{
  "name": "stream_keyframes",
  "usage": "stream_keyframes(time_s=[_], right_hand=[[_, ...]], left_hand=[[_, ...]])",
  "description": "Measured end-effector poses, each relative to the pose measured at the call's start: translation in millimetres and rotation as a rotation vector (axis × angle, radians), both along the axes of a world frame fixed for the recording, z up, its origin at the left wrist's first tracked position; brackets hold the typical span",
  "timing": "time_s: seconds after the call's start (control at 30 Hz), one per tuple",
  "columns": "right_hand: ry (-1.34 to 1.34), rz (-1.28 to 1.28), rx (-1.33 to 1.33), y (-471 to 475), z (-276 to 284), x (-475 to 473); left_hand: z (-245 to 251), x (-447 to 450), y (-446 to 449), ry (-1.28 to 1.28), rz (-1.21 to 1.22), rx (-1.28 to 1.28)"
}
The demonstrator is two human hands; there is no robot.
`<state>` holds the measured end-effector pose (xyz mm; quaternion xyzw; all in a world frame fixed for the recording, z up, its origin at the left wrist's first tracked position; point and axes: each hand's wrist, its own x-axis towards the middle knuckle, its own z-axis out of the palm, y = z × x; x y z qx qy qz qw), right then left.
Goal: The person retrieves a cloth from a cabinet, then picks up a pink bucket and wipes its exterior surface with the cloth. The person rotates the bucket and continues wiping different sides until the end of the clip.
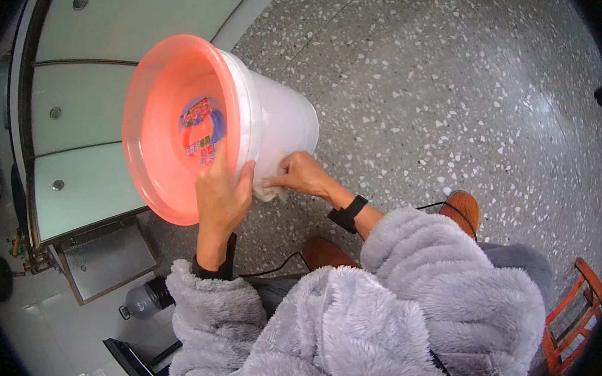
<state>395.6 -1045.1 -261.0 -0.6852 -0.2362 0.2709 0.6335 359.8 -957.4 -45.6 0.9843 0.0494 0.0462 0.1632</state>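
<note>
A pink plastic basin [164, 140] is nested in the mouth of a white plastic bucket [284, 110], and both are tilted with the opening towards the left. A blue label [201, 124] bearing writing lies at the bottom of the basin. My left hand [222, 191] grips the rims, fingers inside the basin and thumb on the bucket's outer side. Against the bucket's lower side, my right hand [302, 174] pinches a pale cloth [270, 190], part of which hides behind the fingers. Each wrist wears a black band.
Pale green cabinet fronts [80, 112] with round knobs stand at the left. An open metal-framed cabinet door [110, 258] and a large clear plastic bottle [144, 300] are below them. A reddish wooden chair [574, 320] is at the lower right. Speckled terrazzo floor [431, 87] spreads ahead.
</note>
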Motion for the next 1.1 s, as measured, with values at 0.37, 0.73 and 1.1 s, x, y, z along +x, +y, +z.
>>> stream_keyframes(time_s=[0.37, 0.73, 1.1], right_hand=[[0.237, -0.072, 0.269, -23, -1, 38], [0.021, -0.790, 0.324, 19, 31, 3], [-0.168, -0.569, 0.205, 49, 49, 128]], left_hand=[[0, 0, -1, -0.009, 0.000, -0.002], [3, 1, -3, 0.076, 0.051, 0.035], [-4, -2, 1, 0.037, 0.034, 0.066]])
